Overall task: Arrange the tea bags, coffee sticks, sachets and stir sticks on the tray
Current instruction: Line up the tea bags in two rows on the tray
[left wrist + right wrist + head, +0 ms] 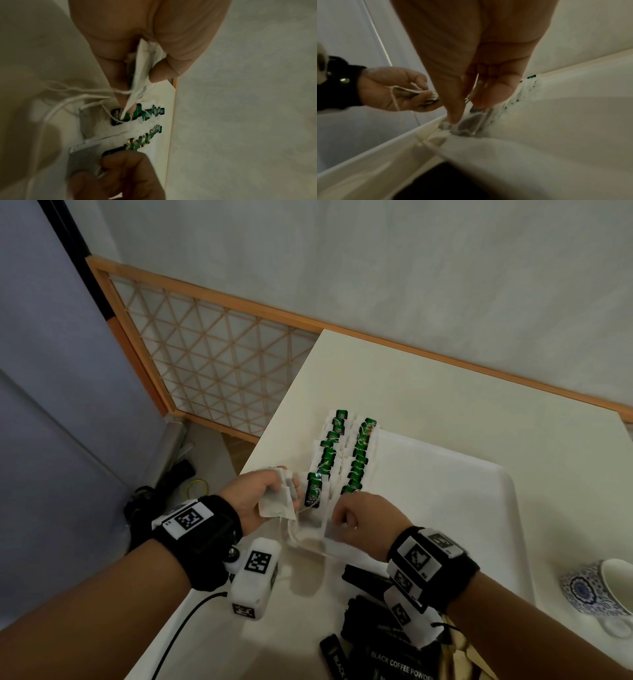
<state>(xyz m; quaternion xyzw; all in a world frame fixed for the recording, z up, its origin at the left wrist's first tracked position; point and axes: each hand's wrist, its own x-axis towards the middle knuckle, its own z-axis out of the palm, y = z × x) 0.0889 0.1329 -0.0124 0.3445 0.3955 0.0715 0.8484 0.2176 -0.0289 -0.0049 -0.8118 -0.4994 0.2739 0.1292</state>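
Observation:
Two rows of tea bags with green tags [342, 453] lie along the left edge of the white tray [479, 508]. My left hand [284, 484] hovers just left of the rows' near end and pinches a small bunch of tea bags [144, 70] between thumb and fingers, strings trailing from it. My right hand [337, 517] is at the near end of the right row, thumb and fingers pinching a tea bag [467, 124] that lies on the tray. Black coffee sticks [387, 648] lie in a heap at the tray's near end, partly hidden by my right wrist.
The tray sits on a cream table [445, 388], its left edge close to the tea bag rows. A patterned blue and white cup [599, 587] stands right of the tray. Gold-coloured packets [459, 642] show beside the coffee sticks. A wooden lattice screen [212, 364] stands beyond the table.

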